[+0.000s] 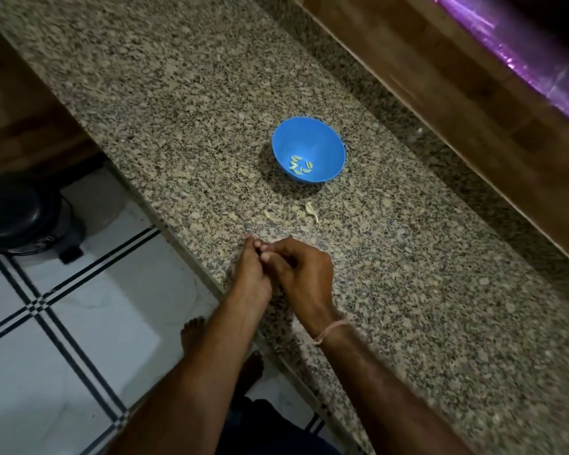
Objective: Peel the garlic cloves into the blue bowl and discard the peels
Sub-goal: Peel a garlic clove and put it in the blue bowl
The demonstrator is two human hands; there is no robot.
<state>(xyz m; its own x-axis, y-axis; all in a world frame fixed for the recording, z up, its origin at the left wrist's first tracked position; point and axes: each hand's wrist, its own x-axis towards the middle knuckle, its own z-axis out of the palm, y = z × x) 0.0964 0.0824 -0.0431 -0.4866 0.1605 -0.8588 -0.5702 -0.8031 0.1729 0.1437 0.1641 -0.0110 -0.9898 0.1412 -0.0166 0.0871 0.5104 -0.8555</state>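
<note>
A blue bowl [322,139] stands on the granite counter and holds several peeled garlic cloves [300,165] at its bottom. Nearer to me an unpeeled clove [309,209] with a thin tail lies on the counter, and a scrap of peel [268,214] lies to its left. My left hand [252,274] and my right hand [304,267] meet near the counter's front edge, well short of the bowl. Their curled fingertips pinch together on something small, which the fingers hide almost entirely.
The granite counter [408,290] runs diagonally, with a wooden cabinet front [473,103] along its far side. Below on the left are a white tiled floor [63,323], a dark round pedal bin [20,215] and my bare feet [191,333].
</note>
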